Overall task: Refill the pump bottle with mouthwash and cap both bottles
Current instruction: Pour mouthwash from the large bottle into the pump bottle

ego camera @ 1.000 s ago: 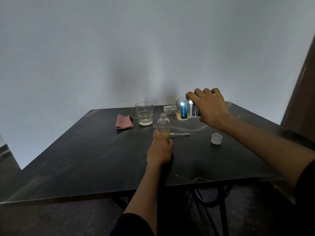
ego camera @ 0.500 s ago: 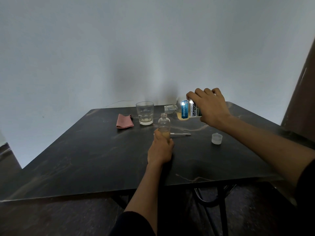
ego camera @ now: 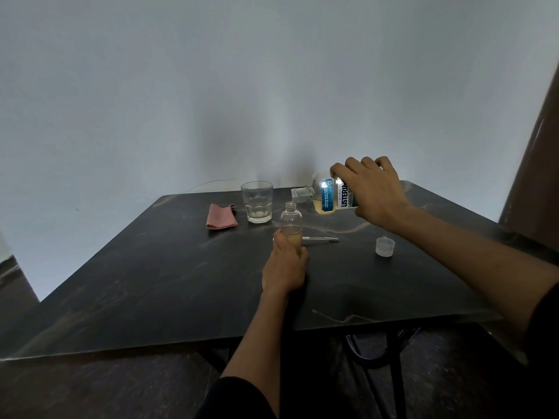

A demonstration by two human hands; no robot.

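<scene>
You are looking down at a dark marbled counter (ego camera: 151, 282) set against a pale wall. Everything here is placed relative to the small clear pump bottle (ego camera: 291, 220), which stands upright and uncapped near the middle of the counter.

Far left of the bottle and a little behind it lies a folded pink cloth (ego camera: 220, 216). Between the cloth and the bottle, just behind, stands an empty glass (ego camera: 257, 201).

Your left hand (ego camera: 284, 267) wraps the lower part of the bottle, its grip clamped around it and steadying it on the counter. Pale yellowish liquid fills the lower part of the bottle, just above your fingers.

Just right of the bottle, lying flat on the counter, is a thin pump tube (ego camera: 320, 239).

Above and to the right, your right hand (ego camera: 372, 192) holds the mouthwash (ego camera: 328, 195), grip closed over its body. It is tipped on its side, open neck pointing left and hovering just above and beside the bottle's mouth. Yellowish liquid sits in its lower side.

Further right, well apart from the bottle, a small translucent cap (ego camera: 384, 246) rests on the counter.
</scene>
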